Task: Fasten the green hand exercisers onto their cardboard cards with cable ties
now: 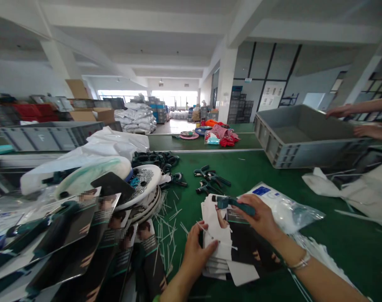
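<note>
Teal hand exerciser (236, 204), seemingly light and stiff and best held by its handle, is sitting closed in the right grip (262, 218) above a stack of printed cards (214, 235), while the left grip (197, 251), spread wide, is pressing those cards against the green surface (342, 235).

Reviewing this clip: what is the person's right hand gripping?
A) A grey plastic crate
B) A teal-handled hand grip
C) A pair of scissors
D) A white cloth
B: the right hand closes around the teal-handled hand grip, held above a stack of printed cards.
</note>
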Action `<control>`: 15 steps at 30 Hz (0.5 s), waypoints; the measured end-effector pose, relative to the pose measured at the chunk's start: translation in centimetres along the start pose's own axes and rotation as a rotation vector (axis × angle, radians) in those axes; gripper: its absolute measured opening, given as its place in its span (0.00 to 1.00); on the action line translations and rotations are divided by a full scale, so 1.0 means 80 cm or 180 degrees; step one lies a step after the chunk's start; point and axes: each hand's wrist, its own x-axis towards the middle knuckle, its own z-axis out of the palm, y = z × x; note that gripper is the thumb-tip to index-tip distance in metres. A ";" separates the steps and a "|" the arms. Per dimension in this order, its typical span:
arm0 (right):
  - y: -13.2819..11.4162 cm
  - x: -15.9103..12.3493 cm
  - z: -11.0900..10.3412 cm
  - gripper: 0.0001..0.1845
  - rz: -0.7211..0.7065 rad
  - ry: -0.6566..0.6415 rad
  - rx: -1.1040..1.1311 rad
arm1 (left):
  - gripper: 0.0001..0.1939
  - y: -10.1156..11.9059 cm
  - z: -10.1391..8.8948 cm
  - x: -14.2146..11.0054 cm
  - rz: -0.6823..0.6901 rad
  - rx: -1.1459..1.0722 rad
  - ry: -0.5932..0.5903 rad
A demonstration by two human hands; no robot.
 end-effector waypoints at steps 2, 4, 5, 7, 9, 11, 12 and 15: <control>-0.005 -0.019 0.005 0.09 -0.0140 -0.0119 -0.0036 | 0.22 0.002 -0.001 0.000 -0.0002 0.0001 -0.0008; -0.006 -0.028 0.005 0.10 -0.0205 -0.0151 -0.0093 | 0.22 0.003 -0.002 0.000 -0.0013 -0.0002 -0.0010; -0.006 -0.027 0.003 0.10 -0.0205 -0.0109 -0.0124 | 0.22 0.003 -0.002 0.001 -0.0022 -0.0006 -0.0005; -0.004 -0.017 0.000 0.09 -0.0143 0.0120 -0.0174 | 0.22 0.003 -0.001 0.001 -0.0030 -0.0012 0.0007; 0.000 0.003 0.000 0.09 -0.0015 0.0473 -0.0175 | 0.22 0.002 -0.001 0.002 -0.0010 -0.0019 0.0031; 0.005 0.022 0.004 0.10 0.0097 0.0733 -0.0127 | 0.22 0.002 0.000 0.002 0.0008 -0.0027 0.0039; 0.008 0.028 0.007 0.11 0.0135 0.0763 -0.0092 | 0.22 0.001 0.000 0.001 0.0005 -0.0025 0.0032; 0.013 0.029 0.016 0.11 0.0121 0.0387 -0.0001 | 0.22 0.000 0.000 0.001 -0.0009 0.0012 -0.0008</control>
